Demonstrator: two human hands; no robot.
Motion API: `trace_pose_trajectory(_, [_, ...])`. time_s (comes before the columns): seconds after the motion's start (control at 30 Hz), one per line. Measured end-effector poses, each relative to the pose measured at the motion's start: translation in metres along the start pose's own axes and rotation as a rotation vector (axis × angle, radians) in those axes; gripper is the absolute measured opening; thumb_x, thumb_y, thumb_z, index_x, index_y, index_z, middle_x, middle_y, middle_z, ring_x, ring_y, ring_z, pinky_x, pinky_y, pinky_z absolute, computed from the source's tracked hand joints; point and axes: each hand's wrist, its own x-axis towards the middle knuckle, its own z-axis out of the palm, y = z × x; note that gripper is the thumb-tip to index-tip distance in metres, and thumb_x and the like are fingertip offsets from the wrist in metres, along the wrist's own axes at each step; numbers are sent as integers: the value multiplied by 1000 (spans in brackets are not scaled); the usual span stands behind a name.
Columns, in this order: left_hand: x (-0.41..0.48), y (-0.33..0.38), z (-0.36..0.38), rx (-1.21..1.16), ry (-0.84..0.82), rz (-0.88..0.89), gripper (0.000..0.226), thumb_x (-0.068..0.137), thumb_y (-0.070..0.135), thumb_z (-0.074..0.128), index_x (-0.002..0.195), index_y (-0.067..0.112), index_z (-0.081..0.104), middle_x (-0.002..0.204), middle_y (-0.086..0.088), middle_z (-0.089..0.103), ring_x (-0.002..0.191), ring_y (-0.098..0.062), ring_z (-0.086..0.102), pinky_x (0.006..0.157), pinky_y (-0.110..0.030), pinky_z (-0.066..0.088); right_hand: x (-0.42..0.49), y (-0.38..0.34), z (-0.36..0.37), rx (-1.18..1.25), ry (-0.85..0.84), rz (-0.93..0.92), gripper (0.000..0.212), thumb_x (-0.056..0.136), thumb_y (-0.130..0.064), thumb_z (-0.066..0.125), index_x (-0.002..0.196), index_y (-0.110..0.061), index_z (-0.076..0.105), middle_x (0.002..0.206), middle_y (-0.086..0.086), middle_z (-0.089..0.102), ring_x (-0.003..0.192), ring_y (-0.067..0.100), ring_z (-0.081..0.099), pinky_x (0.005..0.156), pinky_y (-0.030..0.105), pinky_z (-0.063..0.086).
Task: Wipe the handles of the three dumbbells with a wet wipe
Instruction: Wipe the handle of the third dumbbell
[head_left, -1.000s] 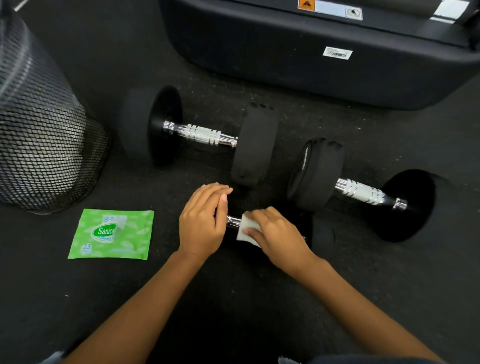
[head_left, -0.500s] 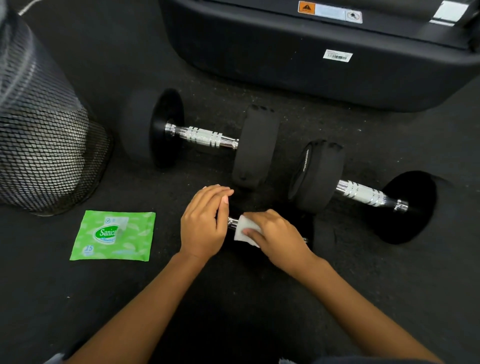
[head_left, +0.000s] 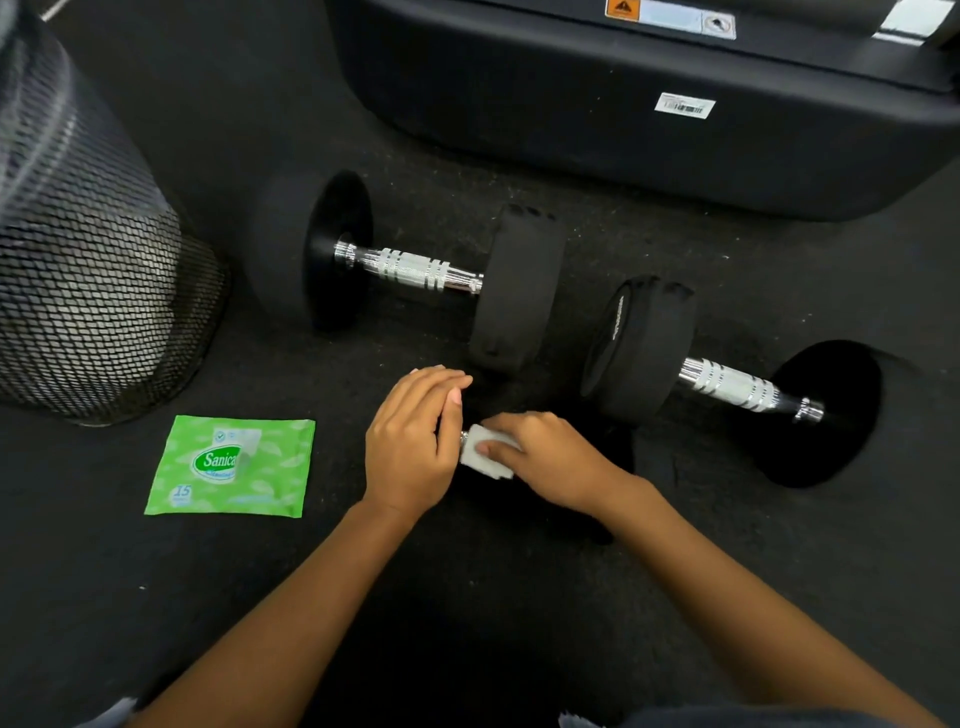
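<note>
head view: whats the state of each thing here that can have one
near dumbbell, on floor, mostly hidden under both grips
left grip, fingers straight, resting on near dumbbell's end
right grip, holds wipe against near dumbbell's handle
wipe, folded, on that handle
far dumbbell, on floor, handle bare, untouched
right dumbbell, on floor, handle bare, untouched
pack, flat on floor
bin, upright

A dark, speckled rubber floor fills most of the frame, scattered with pale grit. Across the upper right sits the black moulded plastic base of a large machine, carrying a white barcode sticker and, at the top edge, an orange-and-white warning label. At the left edge stands a black wire-mesh bin with a pale lining inside. The light is soft and even.
</note>
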Motion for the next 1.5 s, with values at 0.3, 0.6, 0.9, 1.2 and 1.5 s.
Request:
trace_pose_trajectory(0.3, [0, 0, -1, 4, 1, 10, 34, 95, 18, 38, 106, 7, 69, 107, -4, 68, 109, -13, 56, 101, -31, 40, -13, -2, 5, -232, 116, -140, 45, 93, -32, 53, 134, -17, 42, 129, 3, 52, 118, 17, 46, 92, 30, 39])
trace_pose_trajectory(0.6, [0, 0, 0, -1, 10, -1, 34, 95, 19, 38, 105, 7, 68, 107, -5, 68, 109, -12, 55, 100, -34, 41, -3, -17, 20, -233, 288, -164, 29, 87, -24, 61, 112, -9, 57, 107, 8, 63, 99, 22, 57, 80, 30, 44])
trace_pose_trajectory(0.9, [0, 1, -1, 1, -9, -12, 34, 95, 19, 38, 106, 8, 68, 108, -3, 68, 110, -10, 54, 103, -27, 37, -27, 5, 29, -393, 436, -248, 45, 58, -12, 84, 99, -7, 66, 89, 5, 69, 78, 19, 65, 72, 27, 54])
trace_pose_trajectory(1.2, [1, 1, -1, 7, -3, -12, 35, 95, 19, 37, 105, 8, 69, 107, -3, 68, 109, -11, 55, 102, -29, 38, -29, 2, 22, -264, 379, -146, 42, 84, -25, 67, 121, -7, 58, 110, 6, 66, 100, 20, 61, 82, 28, 49])
trace_pose_trajectory(1.5, [0, -1, 0, 6, -10, -9, 36, 96, 21, 36, 106, 9, 68, 108, -2, 68, 110, -10, 54, 101, -31, 39, -4, -15, 26, -153, 297, -140, 23, 95, -25, 48, 108, -9, 59, 105, 8, 64, 99, 21, 52, 82, 28, 39])
